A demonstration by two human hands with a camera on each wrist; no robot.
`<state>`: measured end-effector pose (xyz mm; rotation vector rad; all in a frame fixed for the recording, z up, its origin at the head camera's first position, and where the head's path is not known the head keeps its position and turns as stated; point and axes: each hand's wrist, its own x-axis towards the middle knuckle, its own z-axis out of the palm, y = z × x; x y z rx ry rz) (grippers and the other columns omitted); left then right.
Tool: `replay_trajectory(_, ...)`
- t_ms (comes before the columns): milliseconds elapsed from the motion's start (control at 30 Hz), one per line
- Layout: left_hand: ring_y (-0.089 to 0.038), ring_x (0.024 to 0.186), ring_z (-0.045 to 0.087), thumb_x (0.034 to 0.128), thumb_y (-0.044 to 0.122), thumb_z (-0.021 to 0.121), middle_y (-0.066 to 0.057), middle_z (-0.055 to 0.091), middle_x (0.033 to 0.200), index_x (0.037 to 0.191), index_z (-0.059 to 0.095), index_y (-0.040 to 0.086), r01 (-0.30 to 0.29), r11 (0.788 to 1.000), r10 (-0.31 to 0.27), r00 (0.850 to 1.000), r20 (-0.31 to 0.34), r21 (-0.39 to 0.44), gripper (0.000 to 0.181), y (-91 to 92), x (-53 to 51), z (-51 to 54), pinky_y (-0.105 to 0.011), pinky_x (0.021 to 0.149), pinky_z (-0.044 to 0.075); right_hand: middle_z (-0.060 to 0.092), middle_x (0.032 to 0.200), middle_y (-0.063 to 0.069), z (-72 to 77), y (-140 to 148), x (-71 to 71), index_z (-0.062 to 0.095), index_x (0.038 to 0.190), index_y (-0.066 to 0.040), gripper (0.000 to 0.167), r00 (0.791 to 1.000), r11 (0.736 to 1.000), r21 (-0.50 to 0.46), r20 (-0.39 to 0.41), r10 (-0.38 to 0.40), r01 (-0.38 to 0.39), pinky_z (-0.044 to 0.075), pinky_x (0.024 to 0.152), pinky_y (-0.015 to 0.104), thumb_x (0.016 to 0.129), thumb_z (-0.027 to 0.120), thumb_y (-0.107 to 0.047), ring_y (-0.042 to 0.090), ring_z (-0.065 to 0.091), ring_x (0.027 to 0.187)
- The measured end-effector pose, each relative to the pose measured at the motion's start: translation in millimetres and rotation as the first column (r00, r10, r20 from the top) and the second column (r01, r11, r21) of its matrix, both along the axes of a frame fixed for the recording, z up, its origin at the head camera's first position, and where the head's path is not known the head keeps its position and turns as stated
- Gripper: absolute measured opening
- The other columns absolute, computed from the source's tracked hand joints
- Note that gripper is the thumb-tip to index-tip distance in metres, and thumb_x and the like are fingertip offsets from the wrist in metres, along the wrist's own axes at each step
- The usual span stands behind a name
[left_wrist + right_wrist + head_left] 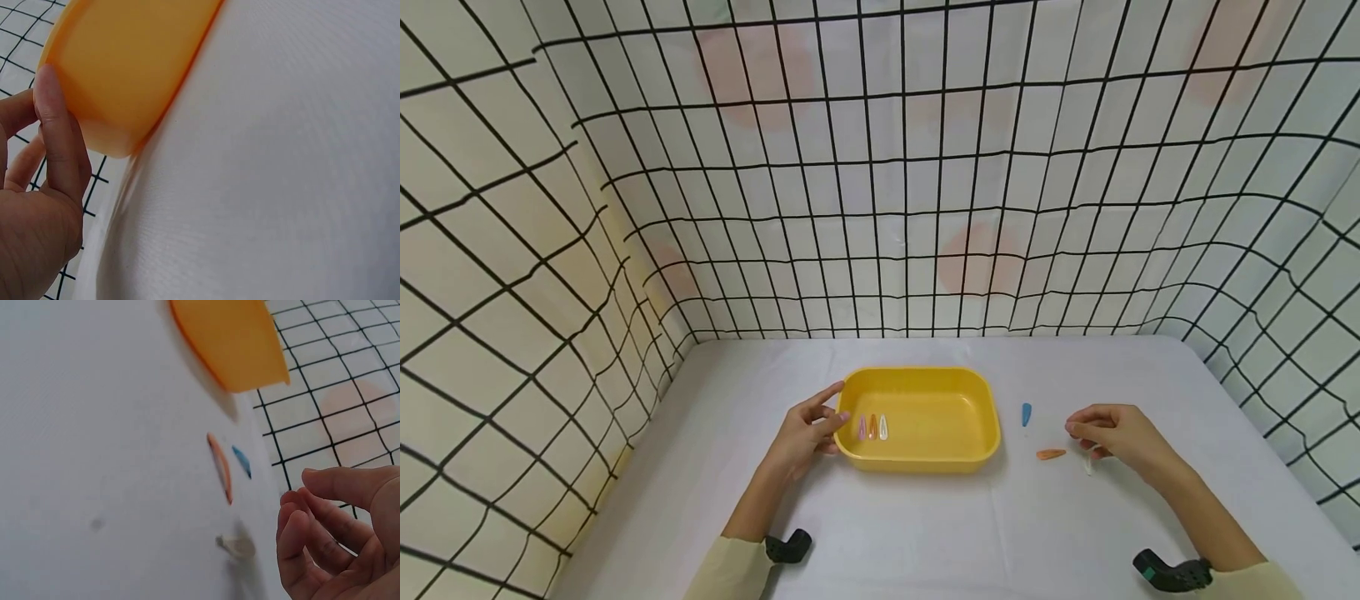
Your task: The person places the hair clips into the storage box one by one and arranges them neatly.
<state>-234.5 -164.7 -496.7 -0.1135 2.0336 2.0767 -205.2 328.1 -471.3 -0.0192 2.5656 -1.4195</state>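
- A yellow tray [940, 421] sits on the white table [895, 533], in front of the person and between the two hands
- Inside the tray, three hair clips lie side by side near its left end: a pink clip [862, 427], an orange clip [872, 427] and a white clip [883, 427]; the rest of the tray floor is bare
- The left hand [807, 429] grasps the tray's left edge, thumb over the rim and fingers against the outside
- Outside the tray, to its right, a blue clip [1026, 414] lies on the table, with a second orange clip [1051, 454] closer to the person
- The right hand [1112, 429] is at the right of these, its fingers loosely bent and released, thumb near the fingertips
- A second white clip [237, 545] is just below the right hand, apart from the fingers in the right wrist view
- Behind the table stands a black wire grid [905, 158]
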Motion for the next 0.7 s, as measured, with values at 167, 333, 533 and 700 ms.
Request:
replay_trajectory(167,-0.012,0.058,0.062,0.0910,0.013,0.079,-0.008,0.056,0.101,0.147,0.058,0.031,0.004,1.000,-0.004,1.000,0.000,0.000,0.062,-0.3,-0.9,-1.0,-0.025,0.055,0.061,0.073,0.091,0.006,-11.6,11.8,3.5,0.070,0.118,0.005,0.040,1.000,1.000,0.029,0.010,-0.011,0.011,0.057,0.062,0.028,0.098,0.071,-0.030,0.011,0.061,0.075)
replay_trajectory(333,-0.012,0.058,0.063,0.0915,0.012,0.079,-0.009,0.056,0.102,0.146,0.059,0.032,0.003,1.000,-0.003,1.000,0.001,-0.002,0.061,-0.5,-1.7,-2.9,-0.025,0.056,0.061,0.073,0.092,0.002,-18.0,20.3,8.1,0.071,0.118,0.003,0.041,0.999,0.997,0.078,0.022,-0.029,0.027,0.054,0.059,0.027,0.099,0.071,-0.034,0.009,0.059,0.074)
replay_trajectory(533,-0.012,0.058,0.063,0.0909,0.013,0.079,-0.009,0.056,0.102,0.146,0.059,0.033,0.003,1.000,-0.003,1.000,0.000,-0.005,0.062,-0.4,-2.4,-4.1,-0.024,0.055,0.060,0.072,0.088,0.000,-19.3,28.5,15.2,0.071,0.118,0.002,0.042,0.996,0.988,0.137,0.043,-0.078,0.072,0.053,0.059,0.027,0.099,0.070,-0.036,0.010,0.059,0.072)
replay_trajectory(700,-0.013,0.059,0.063,0.0908,0.014,0.079,-0.008,0.057,0.102,0.146,0.059,0.033,0.003,1.000,-0.003,1.000,0.001,0.000,0.062,-0.7,-2.0,-4.0,-0.024,0.056,0.061,0.069,0.086,0.002,-21.4,30.8,19.2,0.070,0.119,0.001,0.043,0.995,0.986,0.142,0.039,-0.092,0.086,0.052,0.058,0.027,0.098,0.071,-0.037,0.012,0.057,0.071)
